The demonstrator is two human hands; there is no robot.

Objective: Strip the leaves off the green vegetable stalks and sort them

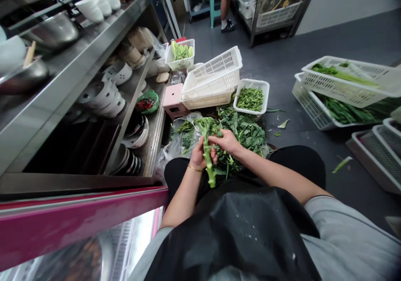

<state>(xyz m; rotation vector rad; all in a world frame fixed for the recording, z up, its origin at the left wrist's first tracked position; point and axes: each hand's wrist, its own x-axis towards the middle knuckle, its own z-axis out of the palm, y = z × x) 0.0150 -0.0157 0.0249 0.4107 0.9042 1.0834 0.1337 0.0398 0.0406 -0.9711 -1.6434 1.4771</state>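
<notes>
My left hand (198,155) is wrapped round a thick, pale green vegetable stalk (208,160). The bare cut end points down toward me and the leafy top points away. Against the upper side of this stalk, my right hand (229,142) has thumb and finger pinched together; what lies between them is too small to make out. Below and beyond both hands spreads a heap of dark green leaves (250,137). More leafy stalks lie by a clear plastic bag (177,147) left of the heap.
Beyond the heap stand a white basket of cut greens (267,93), stacked white baskets (213,76) and a pink stool (174,99). Steel shelving with bowls (103,97) borders the left. More baskets of greens (351,84) stand right. A person's leg (227,1) shows at the back.
</notes>
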